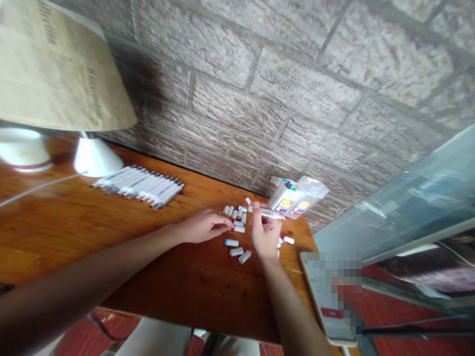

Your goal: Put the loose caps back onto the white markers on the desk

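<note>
My left hand reaches in from the left, thumb and forefinger brought together on the end of a white marker cap. In my right hand is a white marker, held nearly level with its red tip pointing right. Between and around the hands lie several loose marker caps, some with coloured ends. Nearer me are a blue-ended cap and two white caps. Just right of my right hand rests a red-ended cap; others there are partly hidden by the wrist.
Beyond my right hand stands a clear plastic marker case with coloured marker ends in it. Several white markers lie in a row at left, near a lamp and a white cup. A tablet-like device lies at the right edge.
</note>
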Action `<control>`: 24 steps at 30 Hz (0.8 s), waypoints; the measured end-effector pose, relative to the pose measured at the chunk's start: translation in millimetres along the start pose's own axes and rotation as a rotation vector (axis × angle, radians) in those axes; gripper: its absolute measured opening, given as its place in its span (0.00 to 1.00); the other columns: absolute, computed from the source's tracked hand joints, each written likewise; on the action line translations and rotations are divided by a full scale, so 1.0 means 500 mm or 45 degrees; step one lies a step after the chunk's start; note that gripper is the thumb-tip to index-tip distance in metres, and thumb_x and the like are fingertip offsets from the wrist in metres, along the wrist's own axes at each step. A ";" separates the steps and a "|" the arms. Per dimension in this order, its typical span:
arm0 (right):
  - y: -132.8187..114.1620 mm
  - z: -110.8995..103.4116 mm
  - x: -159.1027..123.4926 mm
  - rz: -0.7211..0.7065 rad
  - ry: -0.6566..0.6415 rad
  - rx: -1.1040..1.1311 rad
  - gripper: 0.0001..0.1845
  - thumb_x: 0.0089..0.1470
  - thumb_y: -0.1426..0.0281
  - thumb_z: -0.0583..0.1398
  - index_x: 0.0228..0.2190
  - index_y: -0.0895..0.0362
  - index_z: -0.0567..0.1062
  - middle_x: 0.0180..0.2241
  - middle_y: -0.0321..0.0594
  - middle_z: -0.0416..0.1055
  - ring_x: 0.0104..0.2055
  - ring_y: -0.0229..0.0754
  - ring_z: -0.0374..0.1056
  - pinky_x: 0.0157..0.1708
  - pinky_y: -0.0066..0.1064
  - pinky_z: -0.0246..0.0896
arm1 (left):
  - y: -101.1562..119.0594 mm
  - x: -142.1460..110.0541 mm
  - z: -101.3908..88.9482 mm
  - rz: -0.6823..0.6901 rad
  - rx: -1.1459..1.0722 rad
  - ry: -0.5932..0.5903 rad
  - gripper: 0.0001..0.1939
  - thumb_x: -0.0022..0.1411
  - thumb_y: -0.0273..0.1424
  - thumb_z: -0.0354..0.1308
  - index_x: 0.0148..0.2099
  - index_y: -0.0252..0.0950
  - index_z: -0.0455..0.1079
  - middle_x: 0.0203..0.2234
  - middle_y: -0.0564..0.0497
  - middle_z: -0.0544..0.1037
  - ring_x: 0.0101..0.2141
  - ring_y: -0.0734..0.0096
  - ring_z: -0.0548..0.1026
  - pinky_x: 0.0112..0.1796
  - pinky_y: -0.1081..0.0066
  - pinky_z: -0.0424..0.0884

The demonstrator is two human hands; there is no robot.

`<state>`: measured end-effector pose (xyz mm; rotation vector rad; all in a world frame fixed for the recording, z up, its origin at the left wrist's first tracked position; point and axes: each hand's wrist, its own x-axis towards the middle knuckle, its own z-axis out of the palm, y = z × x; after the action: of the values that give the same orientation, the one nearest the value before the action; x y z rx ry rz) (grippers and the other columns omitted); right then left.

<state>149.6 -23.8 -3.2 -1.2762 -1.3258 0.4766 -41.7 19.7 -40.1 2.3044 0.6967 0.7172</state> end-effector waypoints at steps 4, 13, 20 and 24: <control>-0.001 -0.001 0.000 0.003 -0.026 0.014 0.23 0.61 0.52 0.58 0.31 0.60 0.75 0.22 0.35 0.69 0.22 0.35 0.61 0.24 0.27 0.56 | 0.004 0.002 0.003 -0.001 -0.002 -0.020 0.12 0.67 0.31 0.55 0.44 0.39 0.81 0.40 0.47 0.84 0.40 0.69 0.81 0.44 0.75 0.69; -0.019 -0.001 0.005 0.138 -0.044 0.134 0.25 0.57 0.50 0.61 0.24 0.60 0.78 0.23 0.39 0.73 0.25 0.37 0.66 0.28 0.29 0.60 | 0.020 0.003 -0.016 -0.231 -0.190 0.393 0.17 0.67 0.41 0.56 0.35 0.35 0.77 0.26 0.51 0.80 0.27 0.74 0.74 0.31 0.76 0.65; 0.001 -0.008 0.028 0.359 -0.348 0.475 0.30 0.53 0.45 0.62 0.20 0.60 0.75 0.18 0.35 0.69 0.19 0.32 0.61 0.22 0.25 0.54 | 0.011 0.002 -0.044 -0.323 -0.221 0.659 0.22 0.65 0.48 0.57 0.28 0.36 0.71 0.22 0.51 0.75 0.25 0.73 0.71 0.32 0.72 0.66; -0.015 -0.017 0.016 0.305 -0.643 0.468 0.29 0.53 0.45 0.61 0.23 0.60 0.75 0.16 0.30 0.62 0.19 0.29 0.56 0.20 0.22 0.49 | 0.030 0.014 -0.028 -0.372 -0.577 0.559 0.27 0.65 0.53 0.54 0.27 0.35 0.69 0.14 0.56 0.63 0.20 0.76 0.63 0.29 0.71 0.63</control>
<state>156.5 -22.7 8.7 -1.0412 -1.4114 1.2152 -41.2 19.6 -18.2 1.6079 0.9307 1.1220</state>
